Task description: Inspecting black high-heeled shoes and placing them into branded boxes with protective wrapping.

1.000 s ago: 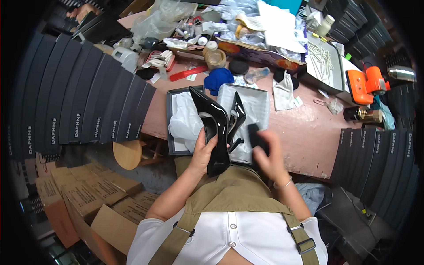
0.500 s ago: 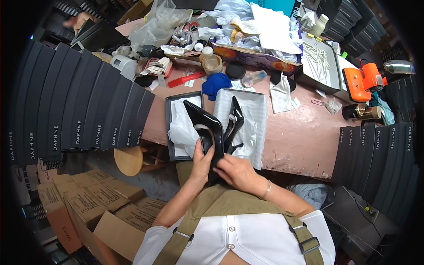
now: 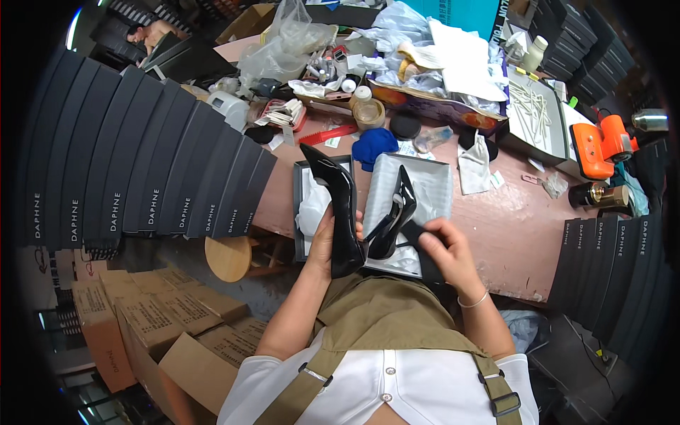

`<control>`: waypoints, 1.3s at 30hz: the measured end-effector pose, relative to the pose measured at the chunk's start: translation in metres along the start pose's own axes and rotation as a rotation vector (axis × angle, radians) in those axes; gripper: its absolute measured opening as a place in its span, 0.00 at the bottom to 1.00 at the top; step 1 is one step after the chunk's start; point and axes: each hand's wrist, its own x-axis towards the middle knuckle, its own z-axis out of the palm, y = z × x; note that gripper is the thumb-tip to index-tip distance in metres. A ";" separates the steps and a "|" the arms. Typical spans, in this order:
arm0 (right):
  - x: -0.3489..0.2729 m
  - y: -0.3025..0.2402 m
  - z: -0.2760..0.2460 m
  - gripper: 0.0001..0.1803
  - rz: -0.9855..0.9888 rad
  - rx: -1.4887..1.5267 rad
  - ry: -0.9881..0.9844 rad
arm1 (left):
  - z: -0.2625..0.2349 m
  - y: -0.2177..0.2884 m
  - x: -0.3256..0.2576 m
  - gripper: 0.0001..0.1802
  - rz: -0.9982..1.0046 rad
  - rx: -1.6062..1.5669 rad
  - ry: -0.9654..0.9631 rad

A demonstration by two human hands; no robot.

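Head view: the left hand (image 3: 323, 244) is holding a shoe (image 3: 344, 212) in its fingers while the right hand (image 3: 455, 258) is pinching a dark cloth (image 3: 412, 231).

The held black shoe (image 3: 346, 223) hides part of the left hand (image 3: 322, 244). The right hand (image 3: 451, 256) partly covers a dark piece (image 3: 412, 232), perhaps cloth. At left, grey boxes (image 3: 152, 156) fade into the view's dark rim.
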 end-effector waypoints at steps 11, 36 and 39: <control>0.006 0.012 0.010 0.19 -0.160 -0.135 0.191 | -0.005 -0.005 0.006 0.25 -0.237 -0.310 0.008; -0.001 0.045 0.016 0.26 0.350 0.787 -0.158 | 0.009 0.001 -0.006 0.27 0.120 0.083 0.207; 0.000 0.053 0.013 0.28 0.420 0.879 -0.157 | 0.013 -0.001 -0.010 0.28 0.145 0.119 0.279</control>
